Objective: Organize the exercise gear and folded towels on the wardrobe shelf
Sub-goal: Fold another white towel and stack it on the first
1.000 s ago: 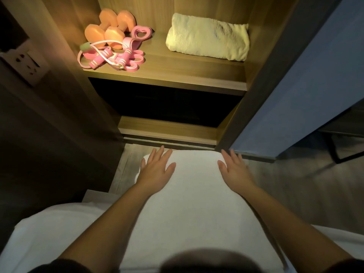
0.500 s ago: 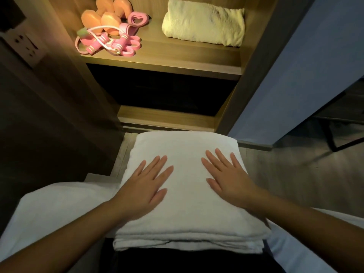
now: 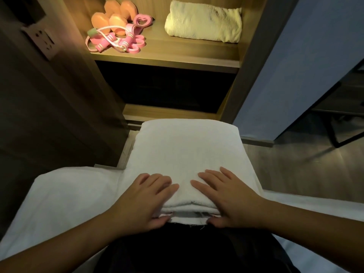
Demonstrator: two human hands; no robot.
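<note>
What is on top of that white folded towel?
The left hand and right hand grip the white folded towel, fingers on top, thumbs under its near edge. Whatever it sits on is covered.

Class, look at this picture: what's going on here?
A person grips the near edge of a folded white towel with the left hand and right hand, fingers on top, thumbs underneath. The towel is in front of the open wardrobe, not yet on the shelf. There, orange dumbbells and pink bands lie at the left, a folded yellow towel at the right.
</note>
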